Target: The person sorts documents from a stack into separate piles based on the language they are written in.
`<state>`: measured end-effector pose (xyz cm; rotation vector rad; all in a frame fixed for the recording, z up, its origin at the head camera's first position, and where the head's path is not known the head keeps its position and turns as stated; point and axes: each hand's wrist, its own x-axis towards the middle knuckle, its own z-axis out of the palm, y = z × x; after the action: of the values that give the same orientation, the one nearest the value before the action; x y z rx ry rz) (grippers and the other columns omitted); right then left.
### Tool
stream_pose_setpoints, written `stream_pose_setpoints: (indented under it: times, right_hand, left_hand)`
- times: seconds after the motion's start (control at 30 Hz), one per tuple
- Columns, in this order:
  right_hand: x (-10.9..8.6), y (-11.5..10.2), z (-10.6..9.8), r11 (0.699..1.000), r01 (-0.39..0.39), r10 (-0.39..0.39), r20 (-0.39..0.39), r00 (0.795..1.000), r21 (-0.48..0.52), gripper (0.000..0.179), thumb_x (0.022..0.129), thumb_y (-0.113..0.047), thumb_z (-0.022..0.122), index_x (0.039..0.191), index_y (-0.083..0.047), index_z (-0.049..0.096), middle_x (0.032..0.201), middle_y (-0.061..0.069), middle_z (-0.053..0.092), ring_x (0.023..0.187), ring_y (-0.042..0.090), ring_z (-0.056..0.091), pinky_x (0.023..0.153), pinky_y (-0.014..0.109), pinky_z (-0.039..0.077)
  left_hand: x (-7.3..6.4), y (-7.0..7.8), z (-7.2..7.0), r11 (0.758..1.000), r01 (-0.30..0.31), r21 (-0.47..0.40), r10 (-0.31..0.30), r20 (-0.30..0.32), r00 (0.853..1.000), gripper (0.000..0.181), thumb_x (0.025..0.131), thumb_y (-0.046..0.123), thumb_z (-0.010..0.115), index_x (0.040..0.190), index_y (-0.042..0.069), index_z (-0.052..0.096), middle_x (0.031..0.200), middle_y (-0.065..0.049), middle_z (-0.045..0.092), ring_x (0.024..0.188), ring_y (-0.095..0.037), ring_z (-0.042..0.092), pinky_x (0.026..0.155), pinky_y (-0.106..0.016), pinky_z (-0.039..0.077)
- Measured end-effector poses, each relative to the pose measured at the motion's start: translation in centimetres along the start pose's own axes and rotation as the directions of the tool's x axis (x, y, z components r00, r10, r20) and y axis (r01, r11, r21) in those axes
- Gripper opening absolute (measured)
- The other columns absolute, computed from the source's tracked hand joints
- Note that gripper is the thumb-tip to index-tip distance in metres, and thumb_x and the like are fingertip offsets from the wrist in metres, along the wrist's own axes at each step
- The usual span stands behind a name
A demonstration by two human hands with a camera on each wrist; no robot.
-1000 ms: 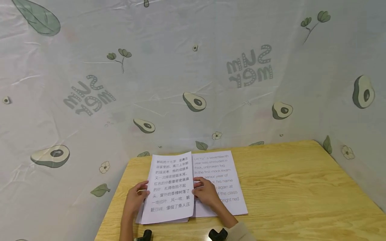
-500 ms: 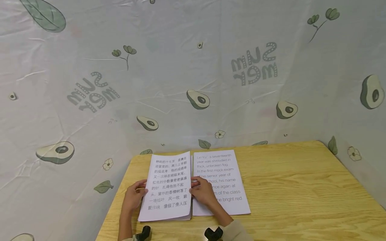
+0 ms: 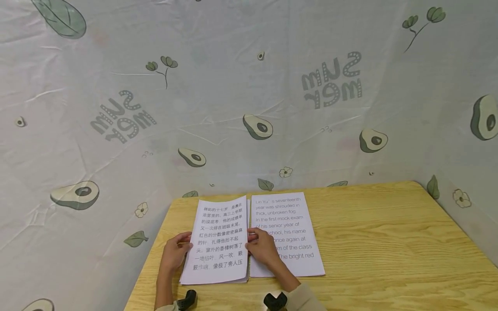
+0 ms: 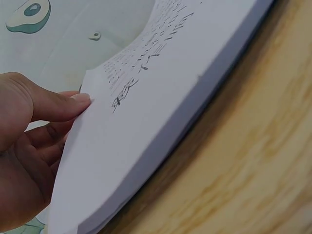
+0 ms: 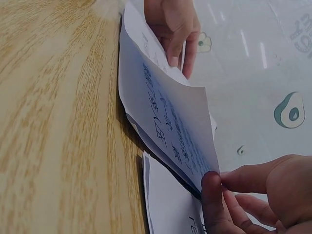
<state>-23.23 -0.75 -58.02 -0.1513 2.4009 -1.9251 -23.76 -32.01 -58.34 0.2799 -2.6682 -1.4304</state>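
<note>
A stack of white sheets printed with Chinese characters [image 3: 219, 242] is held at both long sides, its top sheet bowed upward. My left hand [image 3: 173, 255] pinches its left edge; in the left wrist view the thumb [image 4: 80, 99] lies on top and the fingers go behind. My right hand [image 3: 264, 248] pinches the right edge between thumb and finger, as the right wrist view shows. More sheets show under the top one along its right side. Just right of it lies a second stack with English print [image 3: 288, 224], partly covered by my right hand and forearm.
Both stacks are on a light wood-grain table [image 3: 373, 242], near its left side. Behind it hangs a pale curtain [image 3: 218, 95] with avocado and leaf prints. Black wrist devices [image 3: 275, 301] sit at my wrists, low in the head view.
The Chinese-printed stack has shifted slightly left relative to the English one, so a narrow gap shows between them. Lower sheets that stuck out at bottom left are now tucked under. Both hands keep their hold.
</note>
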Motion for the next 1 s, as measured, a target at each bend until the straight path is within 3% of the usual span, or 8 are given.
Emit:
stream_pose_setpoints:
  times: [0.2,0.43,0.63,0.8,1.0]
  right_hand:
    - [-0.3,-0.1,0.0,1.000,-0.006,0.006,0.004,1.000,-0.006,0.049,0.086,0.004,0.074,0.134,0.010,0.066,0.104,0.018,0.073,0.085,0.018,0.075,0.064,0.025,0.062]
    - [-0.7,-0.2,-1.5,0.990,0.051,-0.058,-0.052,0.997,-0.132,0.041,0.090,-0.006,0.078,0.128,0.007,0.071,0.102,0.013,0.075,0.088,0.021,0.077,0.068,0.025,0.060]
    - [-0.9,0.0,-4.3,0.985,0.047,-0.063,-0.098,0.993,-0.164,0.039,0.092,-0.009,0.079,0.128,0.003,0.073,0.102,0.009,0.075,0.088,0.017,0.075,0.071,0.024,0.059]
    - [-1.5,0.4,-7.4,0.978,-0.016,-0.018,-0.157,0.987,-0.207,0.037,0.093,-0.010,0.079,0.129,0.000,0.073,0.103,0.007,0.076,0.089,0.015,0.072,0.073,0.023,0.057]
    - [-2.1,0.7,-11.7,0.972,-0.055,0.008,-0.203,0.979,-0.228,0.040,0.097,-0.011,0.075,0.134,0.002,0.070,0.112,0.014,0.076,0.096,0.022,0.072,0.074,0.020,0.056]
  left_hand:
    - [-0.3,-0.1,0.0,1.000,0.013,-0.003,-0.013,0.008,1.000,0.040,0.100,-0.003,0.065,0.140,-0.005,0.065,0.124,-0.025,0.070,0.104,-0.030,0.069,0.075,-0.023,0.056]
    - [-0.8,0.4,-0.7,0.997,0.062,-0.036,-0.063,-0.015,0.998,0.042,0.105,0.008,0.066,0.145,-0.003,0.062,0.126,-0.023,0.068,0.091,-0.023,0.068,0.068,-0.025,0.057]
    - [-0.7,1.4,-0.9,1.000,0.013,-0.023,-0.015,-0.045,0.999,0.043,0.105,0.013,0.068,0.145,-0.001,0.063,0.127,-0.022,0.069,0.091,-0.021,0.068,0.067,-0.024,0.057]
    - [-1.0,3.2,0.3,0.999,-0.023,-0.029,0.021,-0.049,0.999,0.043,0.104,0.014,0.070,0.144,0.000,0.064,0.124,-0.020,0.072,0.098,-0.022,0.072,0.070,-0.020,0.058]
    - [-1.5,5.4,3.2,0.997,-0.049,-0.055,0.047,-0.026,0.999,0.042,0.103,0.015,0.071,0.143,0.000,0.066,0.120,-0.017,0.073,0.096,-0.026,0.073,0.070,-0.022,0.058]
